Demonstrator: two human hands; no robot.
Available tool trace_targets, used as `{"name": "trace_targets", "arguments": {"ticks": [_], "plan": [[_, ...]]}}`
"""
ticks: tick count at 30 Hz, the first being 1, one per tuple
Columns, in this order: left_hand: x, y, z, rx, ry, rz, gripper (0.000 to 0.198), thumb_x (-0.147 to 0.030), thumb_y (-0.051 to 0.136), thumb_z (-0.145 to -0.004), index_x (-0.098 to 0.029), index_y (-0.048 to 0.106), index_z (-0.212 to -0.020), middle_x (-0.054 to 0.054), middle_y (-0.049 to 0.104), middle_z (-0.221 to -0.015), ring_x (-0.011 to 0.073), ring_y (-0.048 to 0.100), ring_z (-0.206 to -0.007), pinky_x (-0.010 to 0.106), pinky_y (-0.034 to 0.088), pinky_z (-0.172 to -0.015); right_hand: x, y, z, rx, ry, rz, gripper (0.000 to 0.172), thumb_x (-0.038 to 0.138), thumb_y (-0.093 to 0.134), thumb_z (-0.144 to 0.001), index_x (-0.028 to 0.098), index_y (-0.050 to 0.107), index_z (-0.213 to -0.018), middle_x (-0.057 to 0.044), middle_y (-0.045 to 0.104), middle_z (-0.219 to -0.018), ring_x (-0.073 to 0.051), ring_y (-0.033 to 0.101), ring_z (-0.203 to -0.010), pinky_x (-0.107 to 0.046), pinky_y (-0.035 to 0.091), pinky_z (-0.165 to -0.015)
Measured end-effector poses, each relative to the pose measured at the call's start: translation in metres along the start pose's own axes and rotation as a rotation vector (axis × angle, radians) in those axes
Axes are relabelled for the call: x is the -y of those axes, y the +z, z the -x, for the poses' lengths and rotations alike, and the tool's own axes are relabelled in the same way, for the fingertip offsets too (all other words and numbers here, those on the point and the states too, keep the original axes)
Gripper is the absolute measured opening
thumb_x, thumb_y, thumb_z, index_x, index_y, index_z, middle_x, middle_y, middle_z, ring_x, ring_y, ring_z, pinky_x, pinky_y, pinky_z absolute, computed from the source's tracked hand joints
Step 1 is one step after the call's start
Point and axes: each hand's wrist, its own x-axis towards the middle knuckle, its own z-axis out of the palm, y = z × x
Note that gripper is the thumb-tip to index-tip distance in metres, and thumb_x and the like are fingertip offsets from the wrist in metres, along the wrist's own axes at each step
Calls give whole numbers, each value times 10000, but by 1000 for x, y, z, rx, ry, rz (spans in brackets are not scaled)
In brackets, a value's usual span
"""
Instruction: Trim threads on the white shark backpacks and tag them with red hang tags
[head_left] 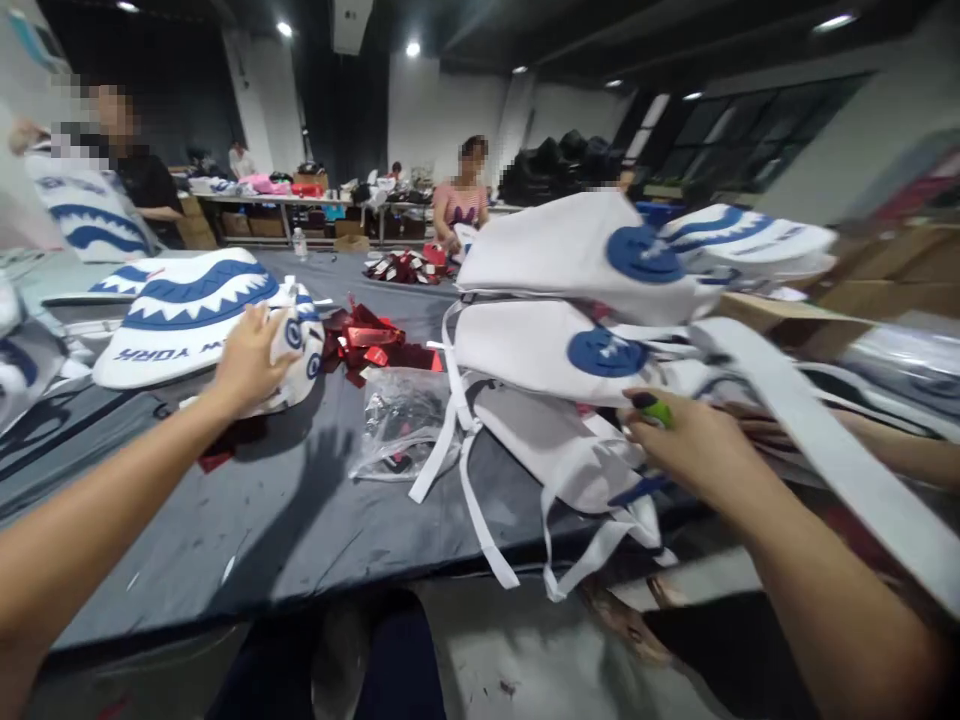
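My left hand (255, 360) rests against the right side of a white bag with a blue zigzag pattern (191, 310), its fingers bent over the edge; whether they grip is unclear. At the right, my right hand (675, 430) has a green item on one finger and is closed at a stack of white bags with round blue patches. Its fingertips touch the edge of the middle bag (525, 350), below the top bag (547, 250) and above the lowest bag (547, 440). White straps (480, 500) hang from the stack over the table's front edge.
Red tags (367, 340) and a clear plastic bag (405, 420) lie mid-table (315, 520). More patterned bags are at the far left. A person in a striped top (461, 205) is across the table; another person stands back left. Cardboard boxes (885, 270) are at the right.
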Motion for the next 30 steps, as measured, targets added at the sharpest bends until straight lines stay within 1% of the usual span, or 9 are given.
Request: {"name": "trace_targets", "arguments": {"ticks": [3,5,10,13,16,20,23,26,30], "plan": [[76,3,4,57,-265,-237,968,-505,687,-816,-124,217,-1571,267,110,-1640,464,62,-1520,668,182,-1165,48,28,26,120,-144,145,462,344,514,-865,269,642,-1302,-149,757,-912,-342,720,-854,-392,502,-703],[105,12,0,189,-339,-294,1117,-570,732,-748,-114,148,-1583,291,184,-1616,468,156,-1501,658,209,-1155,84,55,49,254,-288,114,537,315,518,-812,332,611,-1341,-110,757,-846,-342,723,-812,-395,514,-671],[110,28,-5,408,-341,-218,680,-608,568,-849,-148,556,-1350,211,640,-1280,366,583,-1206,474,437,-1019,136,103,91,529,-463,45,635,219,479,-797,314,543,-1422,-74,770,-982,-336,731,-930,-402,546,-707],[93,28,17,296,-161,-165,501,-425,401,-964,-145,539,-1357,206,514,-1449,339,401,-1407,488,299,-1151,147,95,67,374,-388,-27,662,205,473,-831,248,451,-1491,-101,724,-1178,-324,708,-1031,-401,559,-779],[87,40,29,131,65,-143,556,-460,472,-929,-211,460,-1426,133,313,-1610,349,203,-1507,552,147,-1212,140,62,8,-29,-266,-134,730,162,503,-825,150,337,-1536,-165,488,-1490,-306,524,-1331,-404,477,-1029],[71,63,13,120,-144,-151,780,-552,636,-793,-152,438,-1433,271,296,-1562,532,313,-1379,712,292,-1041,123,24,-22,-176,90,-158,670,161,499,-841,24,359,-1482,-274,480,-1430,-333,508,-1325,-451,428,-1085],[54,64,2,141,-200,-145,813,-452,623,-801,-98,346,-1479,315,396,-1465,533,406,-1300,701,343,-992,123,30,32,-201,-107,-228,699,97,484,-786,97,414,-1482,-186,405,-1545,-272,382,-1446,-413,345,-1179],[46,49,-1,194,-209,-103,685,-415,556,-843,-41,416,-1399,301,514,-1334,522,494,-1213,656,410,-939,124,61,119,161,-311,-371,578,141,482,-798,189,586,-1364,-106,586,-1420,-245,536,-1335,-423,409,-1141],[55,13,0,268,-232,-133,484,-271,592,-817,-98,528,-1265,230,603,-1243,373,602,-1127,434,485,-894,95,113,205,460,-208,-480,468,352,465,-862,203,689,-1245,-122,712,-1229,-276,656,-1182,-414,498,-1037]]}}
